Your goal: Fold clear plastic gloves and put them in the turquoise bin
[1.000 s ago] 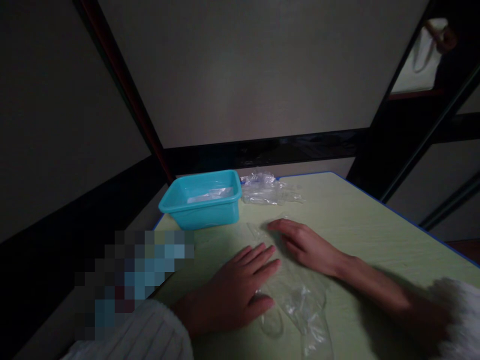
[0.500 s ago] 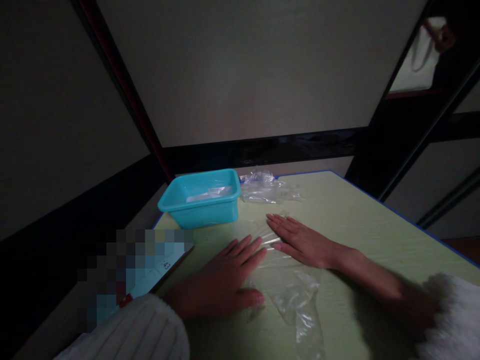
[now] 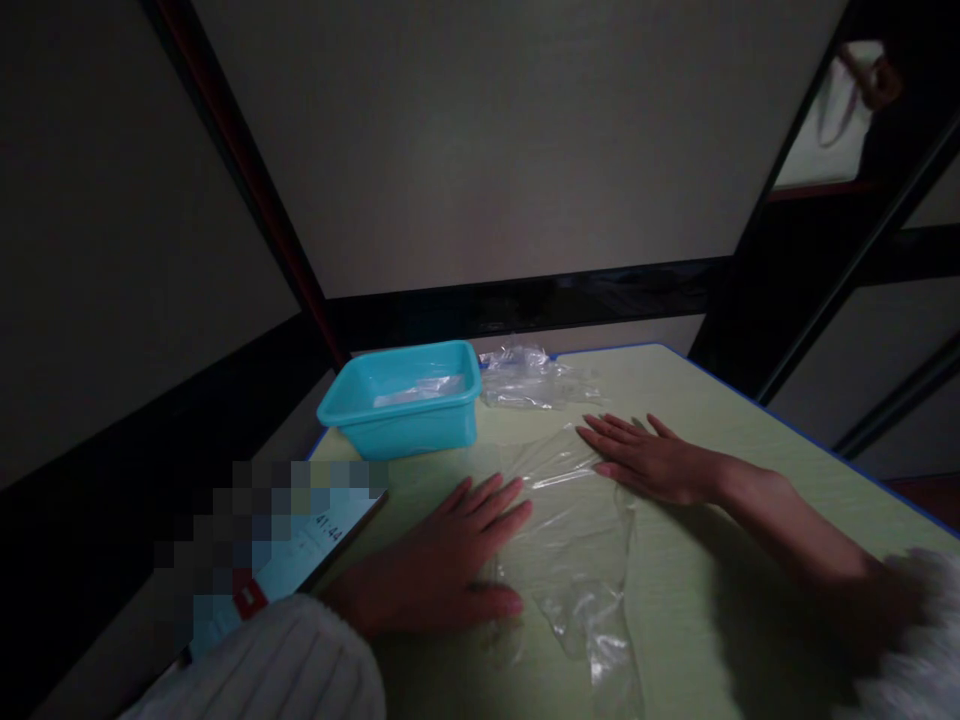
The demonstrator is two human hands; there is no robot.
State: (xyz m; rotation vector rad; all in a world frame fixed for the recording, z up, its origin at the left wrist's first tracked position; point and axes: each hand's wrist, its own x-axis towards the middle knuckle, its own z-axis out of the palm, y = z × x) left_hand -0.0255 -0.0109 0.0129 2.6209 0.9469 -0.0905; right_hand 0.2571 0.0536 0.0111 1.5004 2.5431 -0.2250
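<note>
A clear plastic bag [image 3: 570,530] lies spread on the pale green table [image 3: 720,430], flatter at its far part and crumpled toward the near edge. My left hand [image 3: 450,560] rests palm down with fingers apart on the bag's left side. At the bag's upper right edge, my right hand [image 3: 652,460] lies with its fingers stretched out, the fingertips touching the film. Neither hand grips anything.
A turquoise basket [image 3: 409,425] with flat clear plastic inside stands at the back left. Beside it lies a crumpled pile of clear plastic [image 3: 536,378]. A partly pixelated device with a lit screen [image 3: 319,540] sits at the left edge. Dark-framed panels rise behind the table.
My right hand has slid right and slightly away from me, off the middle of the bag to its edge. The bag's upper part lies more spread out. My left hand has stayed in place.
</note>
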